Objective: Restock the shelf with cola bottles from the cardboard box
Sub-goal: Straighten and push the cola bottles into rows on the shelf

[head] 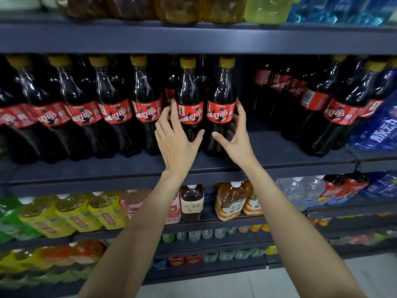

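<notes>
Two cola bottles with yellow caps and red labels stand upright side by side on the middle shelf [279,166]. My left hand [175,136] spans the left bottle [190,100]: its fingers lie straight along the bottle's left side and the thumb reaches across the lower front. My right hand [235,134] mirrors it on the right bottle [221,97], fingers at the bottle's right side and thumb in front. Both hands are spread and loose, touching rather than clasping. No cardboard box is in view.
More cola bottles [81,108] fill the shelf to the left, and another group [335,108] stands at the right, with a dark gap [247,100] between. A blue pack [378,130] sits far right. Tea and juice bottles [191,201] line the lower shelves.
</notes>
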`<move>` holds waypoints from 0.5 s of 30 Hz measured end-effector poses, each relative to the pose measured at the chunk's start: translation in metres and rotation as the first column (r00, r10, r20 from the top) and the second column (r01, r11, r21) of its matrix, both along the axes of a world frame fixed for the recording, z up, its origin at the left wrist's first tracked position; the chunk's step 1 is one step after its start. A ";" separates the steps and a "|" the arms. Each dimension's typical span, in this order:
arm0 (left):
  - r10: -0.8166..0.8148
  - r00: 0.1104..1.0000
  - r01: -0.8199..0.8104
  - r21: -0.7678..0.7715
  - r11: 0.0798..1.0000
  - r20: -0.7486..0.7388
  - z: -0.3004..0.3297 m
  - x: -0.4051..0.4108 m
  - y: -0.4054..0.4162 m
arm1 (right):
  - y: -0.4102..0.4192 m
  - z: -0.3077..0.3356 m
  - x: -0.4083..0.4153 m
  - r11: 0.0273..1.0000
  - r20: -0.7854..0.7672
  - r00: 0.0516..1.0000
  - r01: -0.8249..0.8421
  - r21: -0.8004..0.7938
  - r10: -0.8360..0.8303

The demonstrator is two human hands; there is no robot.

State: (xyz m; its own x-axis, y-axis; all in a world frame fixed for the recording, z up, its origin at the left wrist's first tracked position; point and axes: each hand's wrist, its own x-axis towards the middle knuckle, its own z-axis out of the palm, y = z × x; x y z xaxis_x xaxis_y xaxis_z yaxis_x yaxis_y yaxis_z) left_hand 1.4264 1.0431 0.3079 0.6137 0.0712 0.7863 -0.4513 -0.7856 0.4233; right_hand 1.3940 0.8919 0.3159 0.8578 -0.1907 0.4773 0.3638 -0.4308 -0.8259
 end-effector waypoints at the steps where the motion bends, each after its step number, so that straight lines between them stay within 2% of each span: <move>1: 0.035 0.999 -0.035 -0.001 0.999 0.017 0.000 0.001 -0.001 | 0.001 -0.001 -0.001 1.000 -0.001 1.000 0.008 -0.008 -0.008; 5: 0.034 0.998 -0.036 0.037 0.999 0.055 0.000 0.005 0.004 | 0.013 -0.001 -0.002 0.973 0.025 0.982 0.190 -0.133 -0.188; 7: 0.058 0.995 -0.063 0.070 0.996 0.080 -0.003 0.008 0.012 | 0.019 0.002 0.001 0.958 0.023 0.966 0.257 -0.125 -0.256; 15: 0.294 0.927 -0.344 0.214 0.914 0.234 -0.008 0.021 0.032 | 0.032 0.000 0.018 0.979 0.034 0.980 0.195 -0.052 -0.194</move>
State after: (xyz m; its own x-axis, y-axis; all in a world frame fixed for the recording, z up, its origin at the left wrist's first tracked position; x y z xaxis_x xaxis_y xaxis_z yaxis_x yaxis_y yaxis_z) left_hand 1.4478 1.0752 0.2999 0.4260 0.0259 0.9044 -0.2119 -0.9689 0.1276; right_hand 1.4123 0.9242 0.3162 0.7925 -0.3256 0.5157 0.2921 -0.5396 -0.7896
